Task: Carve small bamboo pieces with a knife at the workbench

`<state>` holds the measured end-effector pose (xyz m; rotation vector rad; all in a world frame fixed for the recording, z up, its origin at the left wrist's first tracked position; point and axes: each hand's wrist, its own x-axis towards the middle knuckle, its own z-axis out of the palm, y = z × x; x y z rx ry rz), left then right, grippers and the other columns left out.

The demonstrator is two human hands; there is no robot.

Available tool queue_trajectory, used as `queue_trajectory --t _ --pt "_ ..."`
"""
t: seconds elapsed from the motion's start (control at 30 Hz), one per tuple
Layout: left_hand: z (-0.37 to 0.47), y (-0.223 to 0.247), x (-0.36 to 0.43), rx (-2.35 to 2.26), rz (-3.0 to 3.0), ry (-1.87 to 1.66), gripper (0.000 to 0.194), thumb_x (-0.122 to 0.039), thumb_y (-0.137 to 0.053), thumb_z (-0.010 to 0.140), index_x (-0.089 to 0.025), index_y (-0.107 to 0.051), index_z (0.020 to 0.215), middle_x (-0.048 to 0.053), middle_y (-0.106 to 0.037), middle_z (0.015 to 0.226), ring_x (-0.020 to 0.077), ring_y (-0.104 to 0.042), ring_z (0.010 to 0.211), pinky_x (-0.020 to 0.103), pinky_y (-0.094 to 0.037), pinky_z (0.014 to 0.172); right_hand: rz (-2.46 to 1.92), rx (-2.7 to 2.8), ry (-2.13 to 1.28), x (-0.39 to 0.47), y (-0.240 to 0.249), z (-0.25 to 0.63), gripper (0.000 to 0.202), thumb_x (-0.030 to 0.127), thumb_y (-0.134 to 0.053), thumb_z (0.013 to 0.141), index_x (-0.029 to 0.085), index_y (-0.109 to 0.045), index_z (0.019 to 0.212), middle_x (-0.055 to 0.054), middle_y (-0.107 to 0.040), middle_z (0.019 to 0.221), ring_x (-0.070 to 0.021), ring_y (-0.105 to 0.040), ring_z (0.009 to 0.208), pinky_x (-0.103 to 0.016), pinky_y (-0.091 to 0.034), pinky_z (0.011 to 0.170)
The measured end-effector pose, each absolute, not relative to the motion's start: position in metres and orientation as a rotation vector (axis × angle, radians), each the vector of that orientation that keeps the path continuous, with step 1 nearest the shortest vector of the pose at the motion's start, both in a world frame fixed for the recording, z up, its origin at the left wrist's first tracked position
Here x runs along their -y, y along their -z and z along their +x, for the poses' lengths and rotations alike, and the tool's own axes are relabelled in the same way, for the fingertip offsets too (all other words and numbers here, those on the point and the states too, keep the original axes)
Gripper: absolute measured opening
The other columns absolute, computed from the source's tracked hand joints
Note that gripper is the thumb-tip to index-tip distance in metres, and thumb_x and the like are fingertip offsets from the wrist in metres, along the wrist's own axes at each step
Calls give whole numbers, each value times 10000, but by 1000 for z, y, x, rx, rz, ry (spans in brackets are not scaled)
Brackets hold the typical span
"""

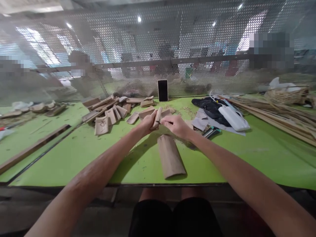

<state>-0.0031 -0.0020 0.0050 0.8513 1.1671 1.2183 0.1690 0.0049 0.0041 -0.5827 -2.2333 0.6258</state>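
Note:
My left hand is closed around a narrow pale piece of bamboo, which it holds tilted upright above the table. My right hand is closed on a small thin tool with a dark tip. The tip meets the side of the bamboo piece, and most of the tool is hidden in my fingers. Closer to me, below both hands, a wide curved bamboo slab lies with its rounded side up. Behind my hands lie further cut bamboo pieces and scattered shavings.
A heap of curved bamboo pieces lies left of centre. Against the perforated metal screen stands a phone. To the right are a dark cloth bundle, a white block, a green-ended tool and long strips.

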Motion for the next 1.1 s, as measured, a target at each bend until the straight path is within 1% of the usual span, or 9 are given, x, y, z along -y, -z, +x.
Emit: queue_trajectory --t 0.2,0.37,0.53,0.7,0.77,0.87,0.93,1.0,1.1 --pt "-8 -4 2 -1074 900 -1217 359 -388 -452 1027 -153 -578 787 10 -577 548 112 -523 391 210 -415 379 -559 2254 -503 -1 -5 169 231 255 -575 934 189 -794 961 -81 -784 998 -231 -700 899 -345 -501 816" --pt "-5 -11 10 -1060 918 -1154 468 -393 -409 1040 -136 -550 675 25 -535 498 92 -470 362 191 -372 367 -535 2210 -366 2 -6 168 262 268 -542 961 189 -791 943 -78 -776 969 -215 -695 890 -318 -501 804" --pt "2 -19 17 -995 884 -1116 496 -383 -339 1057 -135 -532 674 11 -494 485 72 -437 354 157 -320 342 -548 2156 -273 -1 -4 166 281 285 -524 976 166 -777 948 -86 -764 912 -200 -673 814 -313 -495 762" --pt "-1 -26 17 -836 791 -1023 475 -323 -298 1063 -136 -511 683 -1 -438 489 59 -399 354 127 -298 326 -694 2007 -145 -22 -6 173 335 369 -497 999 172 -765 1035 -103 -759 1019 -233 -681 908 -332 -497 799" --pt "-4 -27 14 -768 727 -985 473 -309 -276 1064 -136 -507 689 0 -432 502 56 -396 360 119 -304 326 -754 1916 -141 -27 -8 177 388 410 -456 1014 164 -755 1029 -110 -752 1014 -238 -677 909 -332 -489 793" --pt "-7 -24 9 -811 661 -982 484 -322 -264 1065 -148 -480 668 -8 -411 488 49 -380 347 110 -291 319 -735 1992 -302 -24 -8 178 420 444 -420 1023 163 -728 971 -90 -734 916 -208 -649 802 -307 -461 721" --pt "-8 -19 6 -865 666 -1028 472 -345 -300 1062 -157 -470 663 -13 -411 478 47 -378 342 112 -290 319 -691 2094 -451 -17 -7 174 408 469 -439 1011 168 -691 897 -62 -688 803 -181 -596 712 -294 -430 670" --pt "-8 -13 3 -900 709 -1091 436 -361 -349 1054 -157 -498 699 -6 -454 495 54 -399 346 127 -315 326 -684 2108 -647 -9 -5 167 399 502 -455 997 181 -636 844 -21 -586 678 -153 -516 622 -277 -392 602" --pt "-9 -6 0 -950 788 -1151 371 -377 -392 1044 -155 -551 792 10 -548 561 80 -458 364 171 -380 345 -672 1930 -1113 -2 -4 161 384 548 -461 981 206 -560 836 54 -366 569 -111 -341 487 -245 -297 474"
